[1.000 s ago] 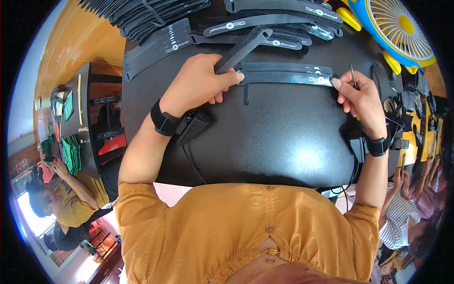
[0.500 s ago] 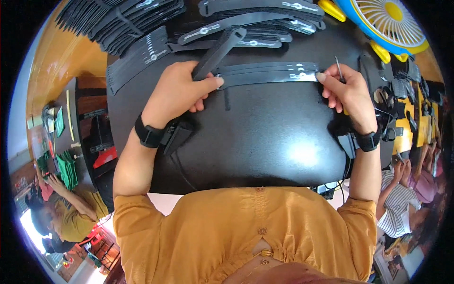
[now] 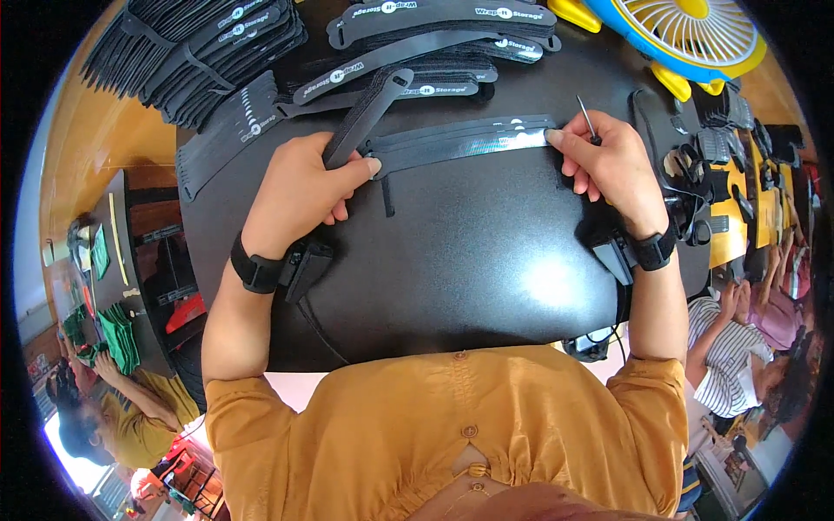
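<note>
The left hand [image 3: 300,187] now pins the near end of a flat black strap [image 3: 460,143] to the dark table [image 3: 452,278] with its fingertips, where a second ago it sat a little farther to the person's right along the same strap. A second, narrower strap [image 3: 365,113] is pinched under the thumb and sticks up toward 12 o'clock, its looped end lifted off the table; it has kept that slant across all three moments. The right hand [image 3: 608,165] holds the strap's other end at 3 o'clock, the index fingertip pressing the glossy end while the fingers close round a thin metal pin [image 3: 588,120] that points up and away. So both hands are closed on their work, neither spread wide. The strap has stayed stretched between them, which I read as lining up or smoothing being under way, not finished.

The straps look like woven, fuzzy fabric, long and thin with rounded ends; the flat one has a shinier, smoother face that catches light. More of them lie loose at 12 o'clock [image 3: 434,35], and a thick pile [image 3: 191,52] sits at 10 o'clock. A blue and yellow plastic fan [image 3: 695,35] stands at 1 o'clock. Each wrist wears a black band.
</note>
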`<state>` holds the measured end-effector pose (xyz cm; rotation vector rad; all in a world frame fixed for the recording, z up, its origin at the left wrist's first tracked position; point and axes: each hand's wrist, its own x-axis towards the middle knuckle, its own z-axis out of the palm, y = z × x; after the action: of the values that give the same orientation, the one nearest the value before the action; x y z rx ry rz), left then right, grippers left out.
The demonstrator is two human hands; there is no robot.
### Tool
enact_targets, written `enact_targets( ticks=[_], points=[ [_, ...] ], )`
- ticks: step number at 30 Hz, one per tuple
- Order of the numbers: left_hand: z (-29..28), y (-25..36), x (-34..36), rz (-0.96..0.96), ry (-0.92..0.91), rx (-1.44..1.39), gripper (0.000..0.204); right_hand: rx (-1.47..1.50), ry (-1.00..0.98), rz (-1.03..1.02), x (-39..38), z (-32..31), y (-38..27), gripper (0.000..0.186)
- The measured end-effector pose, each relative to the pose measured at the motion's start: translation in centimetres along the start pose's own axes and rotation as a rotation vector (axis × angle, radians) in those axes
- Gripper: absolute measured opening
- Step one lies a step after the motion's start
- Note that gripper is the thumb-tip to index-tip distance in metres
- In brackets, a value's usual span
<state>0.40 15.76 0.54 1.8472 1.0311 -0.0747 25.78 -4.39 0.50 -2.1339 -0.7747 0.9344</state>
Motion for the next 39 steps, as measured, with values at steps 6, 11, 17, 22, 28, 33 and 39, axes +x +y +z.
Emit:
enact_targets(
  ticks=[6, 11, 17, 22, 28, 33, 39],
  points=[
    [0.1, 0.1, -0.1, 0.004, 0.012, -0.004, 0.027, -0.033, 0.028, -0.014, -0.2, 0.2, -0.2, 0.018],
    [0.1, 0.0, 0.0, 0.007, 0.006, 0.007, 0.027, -0.033, 0.012, -0.008, -0.2, 0.0, -0.2, 0.015],
    [0.0, -0.2, 0.0, 0.019, -0.005, -0.016, 0.025, 0.012, -0.006, -0.038, -0.7, -0.2, 0.2, 0.016],
    [-0.4, -0.8, -0.8, 0.057, 0.014, -0.138, 0.022, 0.552, -0.274, -0.372, -7.6, -1.4, -2.4, 0.029],
    [-0.3, -1.5, -0.5, 0.186, 0.136, -0.082, 0.025, 0.886, -1.053, -0.99, -9.6, -0.5, -5.5, 0.012],
    [0.1, -2.0, 0.3, 0.441, 0.217, 0.237, 0.032, 0.814, -1.175, -0.909, -9.8, -0.3, -8.5, 0.003],
    [0.6, -2.2, -0.1, 0.563, 0.293, 0.368, 0.03, 0.804, -1.168, -0.909, -10.3, -0.2, -9.6, 0.006]
  ],
)
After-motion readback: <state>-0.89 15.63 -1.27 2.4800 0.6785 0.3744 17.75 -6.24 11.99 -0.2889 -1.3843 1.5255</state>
